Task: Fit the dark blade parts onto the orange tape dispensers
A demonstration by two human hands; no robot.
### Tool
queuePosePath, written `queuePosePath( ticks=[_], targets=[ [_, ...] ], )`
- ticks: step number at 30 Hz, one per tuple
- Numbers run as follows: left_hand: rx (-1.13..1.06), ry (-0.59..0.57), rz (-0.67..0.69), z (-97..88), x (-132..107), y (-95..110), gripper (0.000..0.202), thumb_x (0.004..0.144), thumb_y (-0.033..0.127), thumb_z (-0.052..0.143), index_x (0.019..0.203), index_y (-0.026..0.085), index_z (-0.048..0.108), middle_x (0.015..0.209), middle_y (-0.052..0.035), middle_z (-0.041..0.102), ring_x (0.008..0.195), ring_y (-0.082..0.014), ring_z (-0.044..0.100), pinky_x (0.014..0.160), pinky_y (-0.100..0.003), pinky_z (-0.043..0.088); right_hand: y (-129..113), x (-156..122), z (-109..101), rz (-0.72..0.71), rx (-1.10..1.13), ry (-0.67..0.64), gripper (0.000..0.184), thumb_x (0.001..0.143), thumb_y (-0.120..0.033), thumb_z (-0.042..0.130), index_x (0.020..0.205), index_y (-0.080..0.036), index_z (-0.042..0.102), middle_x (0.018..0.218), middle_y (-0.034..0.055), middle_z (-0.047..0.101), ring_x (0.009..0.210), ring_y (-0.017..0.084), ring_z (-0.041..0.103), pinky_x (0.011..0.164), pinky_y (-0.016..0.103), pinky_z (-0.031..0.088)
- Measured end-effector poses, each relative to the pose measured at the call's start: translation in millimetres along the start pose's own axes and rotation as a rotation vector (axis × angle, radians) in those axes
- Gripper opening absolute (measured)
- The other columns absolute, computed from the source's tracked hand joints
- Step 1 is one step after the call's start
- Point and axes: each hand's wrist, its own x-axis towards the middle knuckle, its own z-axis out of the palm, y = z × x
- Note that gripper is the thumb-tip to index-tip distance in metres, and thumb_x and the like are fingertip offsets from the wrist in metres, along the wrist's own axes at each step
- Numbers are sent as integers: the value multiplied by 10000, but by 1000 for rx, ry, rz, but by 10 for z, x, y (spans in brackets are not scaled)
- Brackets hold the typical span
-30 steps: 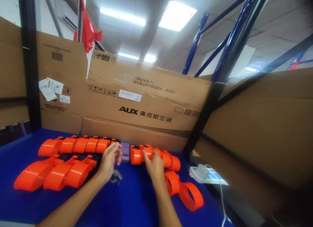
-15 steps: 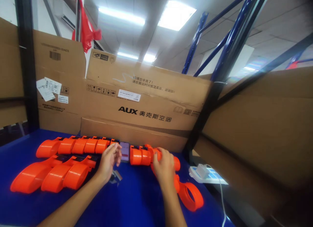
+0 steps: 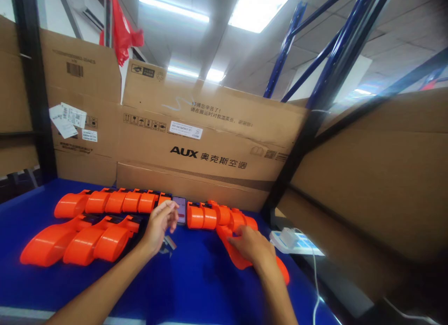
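My left hand (image 3: 163, 226) hovers over the blue table with its fingers loosely bent and nothing visible in them. A phone (image 3: 180, 210) stands just beyond its fingertips, and a small grey metallic piece (image 3: 168, 244) lies below it. At the right, my right hand (image 3: 256, 246) is on an orange strap loop (image 3: 240, 259), thumb and fingers around its upper side. Another orange loop (image 3: 283, 270) shows partly behind that hand. Several similar loops (image 3: 210, 218) with dark clips stand side by side just beyond it.
Several more orange loops (image 3: 131, 202) form a back row at the left, with a shorter row (image 3: 81, 245) in front. Cardboard panels (image 3: 206, 176) wall the blue table (image 3: 196, 287). A white power strip (image 3: 297, 243) with a cable lies at the right beside a dark post (image 3: 292, 162).
My right hand has moved right and toward me, from the back row of loops onto a nearer one. My left hand has barely moved. The view has tilted slightly down.
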Motion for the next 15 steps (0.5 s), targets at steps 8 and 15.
queuePosePath(
  ticks=[8,15],
  targets=[
    [11,-161,-48,66,-29,21,326,818,373,702,1063,160,674,820,-67,691,643,-163,631,525,-248,454,-334,-404,-496,-155,141,357,425,873,-610,496,1024,-269,698,899,103,756,760,304,696,586,319,395],
    [-115,-151,-135,154,-52,27,339,813,373,722,1089,178,691,1070,-110,733,1003,-258,679,842,-322,499,-1188,-485,-63,-503,487,383,315,903,-491,555,1012,-223,679,1036,90,735,938,263,681,765,323,459]
  ],
)
